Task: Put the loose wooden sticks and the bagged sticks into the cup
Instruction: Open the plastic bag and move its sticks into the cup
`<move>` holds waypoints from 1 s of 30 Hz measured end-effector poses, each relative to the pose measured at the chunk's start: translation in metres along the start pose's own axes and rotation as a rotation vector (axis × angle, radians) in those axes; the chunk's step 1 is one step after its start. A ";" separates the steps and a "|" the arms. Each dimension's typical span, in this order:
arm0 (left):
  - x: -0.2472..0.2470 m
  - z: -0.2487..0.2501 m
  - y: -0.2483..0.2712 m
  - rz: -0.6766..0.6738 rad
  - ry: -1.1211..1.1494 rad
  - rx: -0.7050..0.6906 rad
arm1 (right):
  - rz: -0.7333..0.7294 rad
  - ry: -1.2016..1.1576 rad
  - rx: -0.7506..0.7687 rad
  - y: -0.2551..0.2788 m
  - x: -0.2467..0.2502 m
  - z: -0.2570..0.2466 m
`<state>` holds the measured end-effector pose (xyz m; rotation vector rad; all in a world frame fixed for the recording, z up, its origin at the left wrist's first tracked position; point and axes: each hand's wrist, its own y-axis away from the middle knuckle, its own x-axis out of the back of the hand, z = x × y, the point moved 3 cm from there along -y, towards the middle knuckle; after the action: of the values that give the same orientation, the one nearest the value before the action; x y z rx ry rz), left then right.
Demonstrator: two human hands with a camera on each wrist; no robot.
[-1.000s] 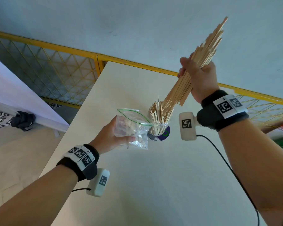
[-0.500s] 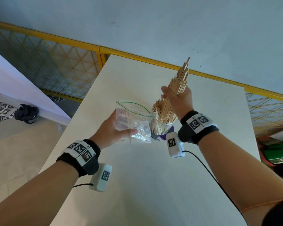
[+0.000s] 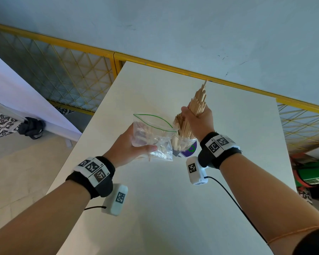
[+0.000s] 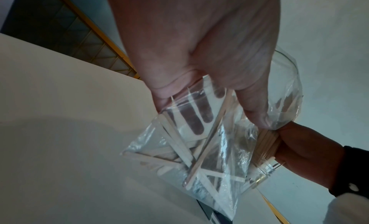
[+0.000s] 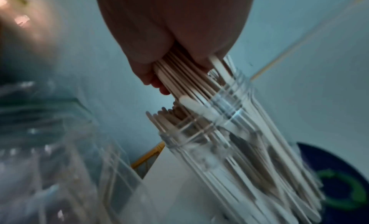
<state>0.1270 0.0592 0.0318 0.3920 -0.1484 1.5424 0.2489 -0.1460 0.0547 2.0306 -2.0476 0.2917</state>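
Observation:
A clear plastic cup (image 3: 182, 143) stands on the white table (image 3: 173, 199), packed with wooden sticks. My right hand (image 3: 197, 120) grips a thick bundle of sticks (image 3: 198, 103) whose lower ends are inside the cup (image 5: 229, 132); in the right wrist view my fingers (image 5: 157, 79) curl round that bundle (image 5: 179, 72). My left hand (image 3: 134, 144) holds a clear zip bag (image 3: 153, 137) with its mouth open, just left of the cup. In the left wrist view a few sticks (image 4: 179, 140) lie loose inside the bag (image 4: 199, 148), with my thumb (image 4: 255, 110) pinching it.
A dark round disc with a green ring (image 3: 191, 150) lies under the cup. A yellow mesh fence (image 3: 66, 74) runs behind the table and to the right. A black bundle (image 3: 32, 127) lies on the floor at left. Green items (image 3: 315, 173) sit at the far right.
My right hand has come down with the stick bundle, and its lower ends have gone deeper into the cup. The left hand still holds the bag beside the cup.

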 end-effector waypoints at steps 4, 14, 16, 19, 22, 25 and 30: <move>0.000 0.001 0.000 -0.001 -0.008 -0.011 | -0.056 0.035 0.010 0.004 -0.004 -0.004; 0.000 0.006 0.002 0.010 -0.020 -0.031 | -0.014 0.119 0.108 0.004 0.010 -0.009; 0.000 0.006 0.002 0.005 -0.017 -0.025 | -0.011 0.140 0.126 0.007 0.010 -0.007; -0.003 0.006 0.002 -0.010 -0.011 -0.022 | -0.056 0.167 0.083 0.013 0.005 -0.001; -0.003 0.009 0.001 -0.016 -0.009 -0.038 | -0.167 0.216 -0.006 0.013 0.001 -0.001; -0.001 0.010 0.000 -0.012 -0.006 -0.045 | -0.267 0.311 -0.035 0.010 0.004 -0.009; 0.003 0.010 0.000 -0.005 0.003 -0.055 | -0.197 0.544 0.098 0.011 0.009 -0.016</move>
<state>0.1284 0.0585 0.0418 0.3458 -0.1870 1.5303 0.2384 -0.1493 0.0730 1.9114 -1.5179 0.8160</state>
